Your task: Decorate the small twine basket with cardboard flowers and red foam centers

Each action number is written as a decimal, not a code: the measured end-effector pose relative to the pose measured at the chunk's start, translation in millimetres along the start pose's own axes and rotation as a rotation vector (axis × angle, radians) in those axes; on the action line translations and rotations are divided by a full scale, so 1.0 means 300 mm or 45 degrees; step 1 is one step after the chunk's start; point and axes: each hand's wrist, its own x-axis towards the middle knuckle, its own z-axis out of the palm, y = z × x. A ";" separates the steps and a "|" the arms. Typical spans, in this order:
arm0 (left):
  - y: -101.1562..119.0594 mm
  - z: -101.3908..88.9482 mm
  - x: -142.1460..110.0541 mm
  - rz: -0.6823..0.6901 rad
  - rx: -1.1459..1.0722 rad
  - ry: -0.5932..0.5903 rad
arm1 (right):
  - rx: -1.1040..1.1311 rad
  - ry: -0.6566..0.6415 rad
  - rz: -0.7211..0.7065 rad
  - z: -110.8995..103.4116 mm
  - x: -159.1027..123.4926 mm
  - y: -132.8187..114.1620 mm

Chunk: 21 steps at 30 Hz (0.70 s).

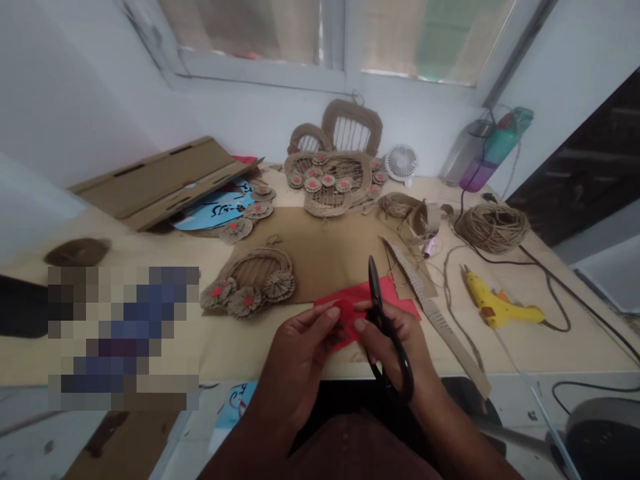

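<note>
At the table | left grip: pinching red piece | right grip: holding scissors | bottle: contents hidden

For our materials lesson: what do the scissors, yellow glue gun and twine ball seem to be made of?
Scissors: probably metal, black and glossy, showing highlights. Yellow glue gun: likely plastic, with a smooth, bright moulded body. Twine ball: plant fibre, perhaps jute, matt brown strands.

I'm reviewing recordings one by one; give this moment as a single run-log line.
left hand: pinches red piece | right hand: holds scissors | under hands: red sheet | table's right: glue gun, twine ball
</note>
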 end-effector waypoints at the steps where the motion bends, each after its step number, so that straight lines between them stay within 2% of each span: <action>1: -0.002 0.003 -0.006 0.005 0.007 0.003 | 0.005 -0.006 -0.019 0.008 0.004 0.000; 6: -0.008 -0.007 -0.009 0.069 0.082 0.057 | -0.014 -0.053 -0.040 0.015 0.021 -0.010; 13: 0.024 -0.042 0.019 0.197 0.310 0.042 | -0.094 -0.175 0.006 0.000 0.041 -0.028; 17: 0.029 -0.035 0.022 0.209 0.270 0.103 | -0.073 -0.170 0.013 0.012 0.042 -0.038; 21: 0.014 -0.019 0.007 0.198 0.157 0.094 | -0.023 -0.138 0.074 0.030 0.036 -0.042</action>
